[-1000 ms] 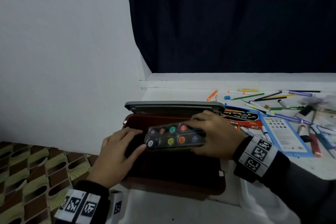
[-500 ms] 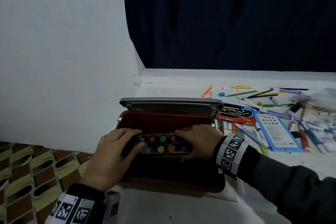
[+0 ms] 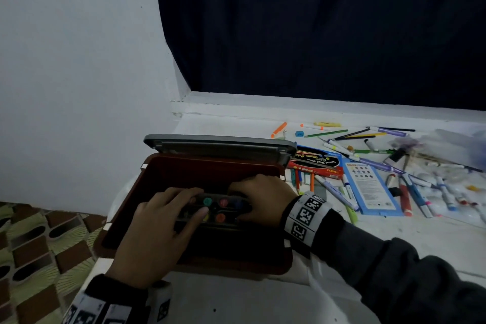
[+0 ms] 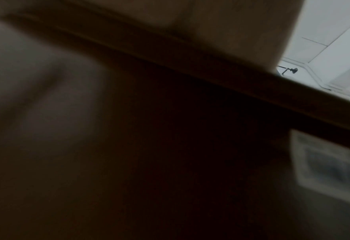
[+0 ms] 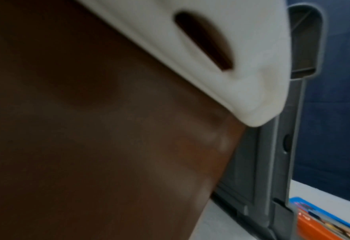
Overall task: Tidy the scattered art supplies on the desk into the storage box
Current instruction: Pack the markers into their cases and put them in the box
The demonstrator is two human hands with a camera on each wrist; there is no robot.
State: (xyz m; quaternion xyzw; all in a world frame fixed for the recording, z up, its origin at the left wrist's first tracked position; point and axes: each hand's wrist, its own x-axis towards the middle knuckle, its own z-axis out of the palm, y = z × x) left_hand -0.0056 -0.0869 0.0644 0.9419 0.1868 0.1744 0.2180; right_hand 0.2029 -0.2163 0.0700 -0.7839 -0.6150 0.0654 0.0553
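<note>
A paint palette with round coloured pans lies low inside the open brown storage box, whose grey lid stands up at the back. My right hand grips the palette's right end, fingers curled over its far edge. On its left end my left hand rests with fingers stretched flat. The right wrist view shows the box's brown wall and the grey lid. The left wrist view is dark and blurred.
Markers and pencils lie scattered over the white desk to the right of the box. A red crayon box and a blue card sit just beside the lid. Patterned floor lies left of the desk.
The palette went down from above the box's rim into the box, and both hands sank with it. The left hand's fingers slid onto the palette's top.
</note>
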